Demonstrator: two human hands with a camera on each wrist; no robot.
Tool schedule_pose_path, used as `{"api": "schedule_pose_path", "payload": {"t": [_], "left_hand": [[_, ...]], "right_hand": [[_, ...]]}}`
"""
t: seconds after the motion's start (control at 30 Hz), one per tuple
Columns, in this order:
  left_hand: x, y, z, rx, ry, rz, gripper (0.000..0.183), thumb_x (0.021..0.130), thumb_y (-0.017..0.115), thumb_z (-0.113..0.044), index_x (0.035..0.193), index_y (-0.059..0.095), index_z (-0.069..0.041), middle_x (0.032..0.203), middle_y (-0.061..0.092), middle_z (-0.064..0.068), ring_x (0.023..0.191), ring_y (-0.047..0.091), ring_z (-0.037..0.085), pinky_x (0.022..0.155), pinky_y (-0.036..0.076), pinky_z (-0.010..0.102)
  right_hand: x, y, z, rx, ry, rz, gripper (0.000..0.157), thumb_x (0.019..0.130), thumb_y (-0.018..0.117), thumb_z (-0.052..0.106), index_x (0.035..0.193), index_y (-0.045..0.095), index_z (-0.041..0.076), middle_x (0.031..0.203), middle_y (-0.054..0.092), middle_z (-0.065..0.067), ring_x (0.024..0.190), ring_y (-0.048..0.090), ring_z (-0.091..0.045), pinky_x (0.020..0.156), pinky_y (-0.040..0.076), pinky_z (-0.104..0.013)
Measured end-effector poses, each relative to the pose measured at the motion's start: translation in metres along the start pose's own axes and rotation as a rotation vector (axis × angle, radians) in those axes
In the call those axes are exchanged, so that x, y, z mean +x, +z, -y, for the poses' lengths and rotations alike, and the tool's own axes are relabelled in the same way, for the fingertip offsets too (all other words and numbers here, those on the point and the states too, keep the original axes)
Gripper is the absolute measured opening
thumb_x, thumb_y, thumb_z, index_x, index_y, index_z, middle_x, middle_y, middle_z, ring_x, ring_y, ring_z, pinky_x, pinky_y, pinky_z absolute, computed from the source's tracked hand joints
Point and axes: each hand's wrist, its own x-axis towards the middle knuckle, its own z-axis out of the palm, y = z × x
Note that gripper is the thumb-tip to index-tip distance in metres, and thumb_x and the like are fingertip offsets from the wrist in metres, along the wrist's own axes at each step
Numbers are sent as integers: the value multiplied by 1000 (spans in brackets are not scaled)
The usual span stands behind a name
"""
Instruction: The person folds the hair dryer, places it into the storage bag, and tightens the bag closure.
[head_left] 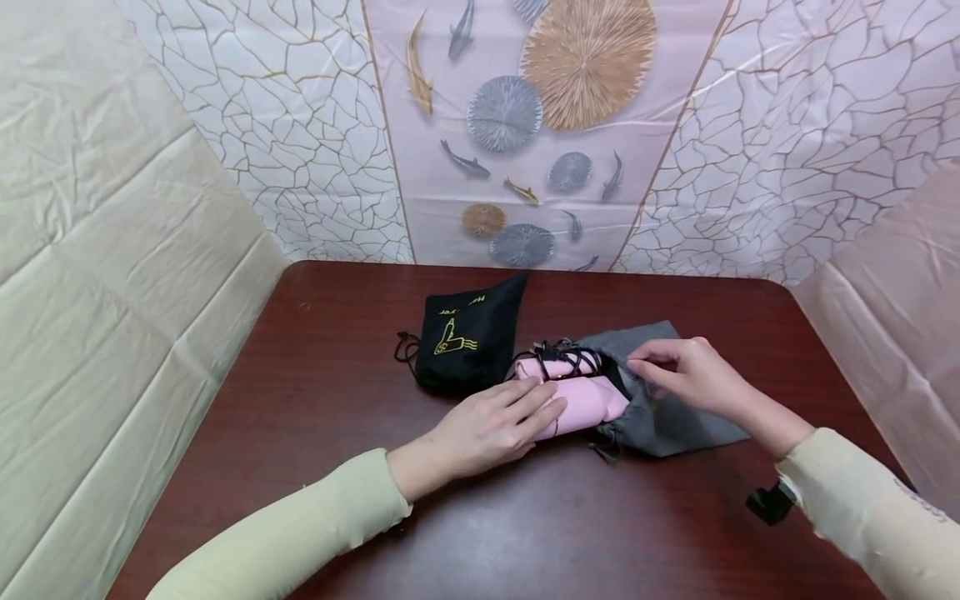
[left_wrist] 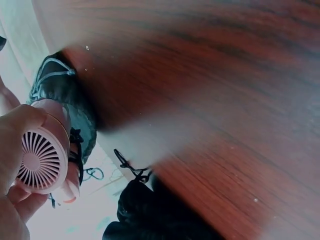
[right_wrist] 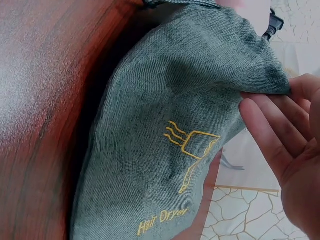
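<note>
A pink hair dryer (head_left: 581,404) lies partly inside the mouth of a grey drawstring bag (head_left: 675,429). My left hand (head_left: 483,429) grips its body, fingers over the top; the left wrist view shows thumb and fingers around the round slotted grille (left_wrist: 34,160). A black cord (head_left: 573,354) is looped about the folded pink handle (head_left: 551,367), its plug (right_wrist: 273,25) poking out past the bag. My right hand (head_left: 693,375) pinches the rim of the bag's opening between thumb and fingers. Yellow print on the bag (right_wrist: 150,125) reads "Hair Dryer" beside a dryer drawing.
A black drawstring bag (head_left: 472,342) with a yellow dryer print stands behind the left hand, close to the pink dryer. Everything sits on a dark reddish wooden table (head_left: 337,350). Patterned cloth (head_left: 315,125) hangs behind it, and pale panels (head_left: 90,275) flank both sides.
</note>
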Motion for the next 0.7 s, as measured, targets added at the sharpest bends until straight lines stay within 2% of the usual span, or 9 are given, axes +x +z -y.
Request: {"api": "schedule_pose_path", "payload": {"t": [0.27, 0.47, 0.7], "left_hand": [[5, 2, -5, 10, 37, 15, 37, 106, 59, -17, 139, 68, -5, 139, 69, 13, 124, 69, 28, 112, 52, 37], [2, 3, -6, 76, 137, 40, 38, 108, 51, -16, 142, 68, -8, 143, 67, 14, 129, 67, 29, 112, 51, 39], [2, 3, -5, 103, 205, 84, 40, 110, 49, -18, 145, 67, -11, 145, 67, 12, 133, 64, 29, 114, 50, 41]], "right_hand": [[8, 9, 6, 7, -26, -35, 12, 99, 73, 1, 98, 79, 11, 87, 78, -1, 51, 67, -8, 50, 58, -28], [13, 14, 8, 32, 18, -43, 10, 101, 72, 4, 98, 78, 10, 79, 72, 0, 45, 63, -12, 46, 56, -32], [16, 18, 14, 96, -10, -73, 9, 99, 73, 0, 99, 79, 7, 78, 70, -3, 45, 64, -14, 44, 56, -32]]}}
